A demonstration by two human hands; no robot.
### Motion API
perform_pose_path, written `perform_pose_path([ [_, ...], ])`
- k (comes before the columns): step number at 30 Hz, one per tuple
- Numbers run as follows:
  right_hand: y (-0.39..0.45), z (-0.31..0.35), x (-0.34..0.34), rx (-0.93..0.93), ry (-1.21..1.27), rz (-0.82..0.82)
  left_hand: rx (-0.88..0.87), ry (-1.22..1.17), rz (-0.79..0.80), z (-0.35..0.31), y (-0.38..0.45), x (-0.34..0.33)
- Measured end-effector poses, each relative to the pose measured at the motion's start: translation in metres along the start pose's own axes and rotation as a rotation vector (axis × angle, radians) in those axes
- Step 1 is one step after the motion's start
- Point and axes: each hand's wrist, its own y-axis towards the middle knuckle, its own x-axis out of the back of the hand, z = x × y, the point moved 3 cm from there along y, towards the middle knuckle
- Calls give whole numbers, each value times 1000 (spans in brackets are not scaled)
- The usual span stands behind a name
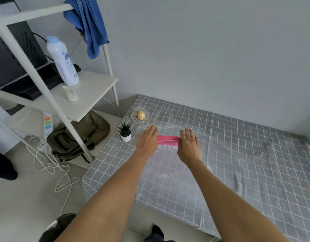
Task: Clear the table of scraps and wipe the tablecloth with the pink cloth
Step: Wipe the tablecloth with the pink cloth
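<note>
A folded pink cloth (168,140) lies flat on the grey grid tablecloth (246,163), far from me near the table's left part. My left hand (148,138) presses flat on the cloth's left end, fingers straight. My right hand (189,144) presses flat on its right end, fingers straight too. Only the middle strip of the cloth shows between the hands. A shiny wet streak runs on the tablecloth from the cloth back toward me.
A glass dish (139,115) with a yellow item stands past my left hand. A small potted plant (125,131) sits at the table's left edge. A white shelf unit (84,95), a green backpack (80,137) and loose cables (51,163) lie left on the floor.
</note>
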Motion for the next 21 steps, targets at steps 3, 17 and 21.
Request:
perform_pose_path([
  [3, 16, -7, -6, -20, 20, -26, 8, 21, -22, -1, 21, -6],
  [17, -58, -3, -111, -138, 53, 311, -54, -49, 318, 19, -31, -113],
  [21, -62, 2, -109, -129, 47, 343, -106, -108, 335, 30, -33, -118],
])
